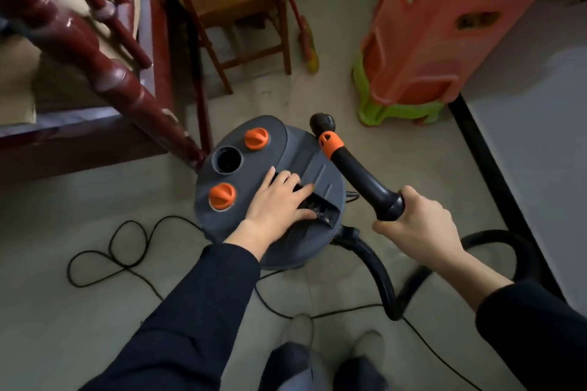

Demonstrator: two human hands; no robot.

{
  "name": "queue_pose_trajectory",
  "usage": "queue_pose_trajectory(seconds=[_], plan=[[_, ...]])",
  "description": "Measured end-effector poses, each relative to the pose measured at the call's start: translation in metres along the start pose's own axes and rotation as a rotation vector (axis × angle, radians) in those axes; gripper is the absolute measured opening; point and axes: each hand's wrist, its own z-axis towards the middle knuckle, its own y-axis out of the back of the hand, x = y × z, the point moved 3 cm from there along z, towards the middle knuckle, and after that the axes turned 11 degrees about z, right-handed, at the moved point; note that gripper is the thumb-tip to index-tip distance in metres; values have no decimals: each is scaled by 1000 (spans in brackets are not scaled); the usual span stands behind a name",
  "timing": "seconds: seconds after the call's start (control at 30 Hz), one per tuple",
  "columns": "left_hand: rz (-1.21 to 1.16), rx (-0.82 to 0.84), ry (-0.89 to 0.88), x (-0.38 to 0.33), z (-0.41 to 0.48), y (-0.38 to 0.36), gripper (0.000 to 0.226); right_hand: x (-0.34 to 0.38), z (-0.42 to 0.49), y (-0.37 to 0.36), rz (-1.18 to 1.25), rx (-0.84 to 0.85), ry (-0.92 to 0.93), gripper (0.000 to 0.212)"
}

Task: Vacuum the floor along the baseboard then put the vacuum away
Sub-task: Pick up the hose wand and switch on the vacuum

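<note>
Head view: vacuum [251,168] is parked on the floor directly under the left hand [279,200]. Its fingers are laid nearly straight into the top carry slot, and no closed grasp is seen. Canister is judged rigid, bulky and fairly heavy, best lifted by that slot. Hose [378,267], looped behind the right hand [419,219], is judged floppy and snag-prone. Stiff hose handle [365,178] is clamped in the right fist. Cord [125,267] lies slack, left of the left sleeve. Floor [95,327] is hard tile. Baseboard [495,174] runs just right of the right hand. Stools [444,25] and chair [235,3] are crowded in beyond both hands.
</note>
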Motion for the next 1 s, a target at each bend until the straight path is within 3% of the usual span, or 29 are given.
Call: queue_pose_trajectory(seconds=[0.27,0.53,0.73,0.87,1.0], plan=[[-26,-92,-43,16,-47,-18,60,27,-4,-22,10,25,37,39],[-112,-149,42,40,-109,-40,52,46,-27,-47,23,101,50,40],[-184,-36,49,83,-136,-44,51,59,-37,-57,65,102,32,42],[-80,-88,-31,96,-153,-51,53,70,-40,-64,86,110,51,41],[-68,-52,6,93,-156,-53,54,82,-46,-70,106,122,66,39]])
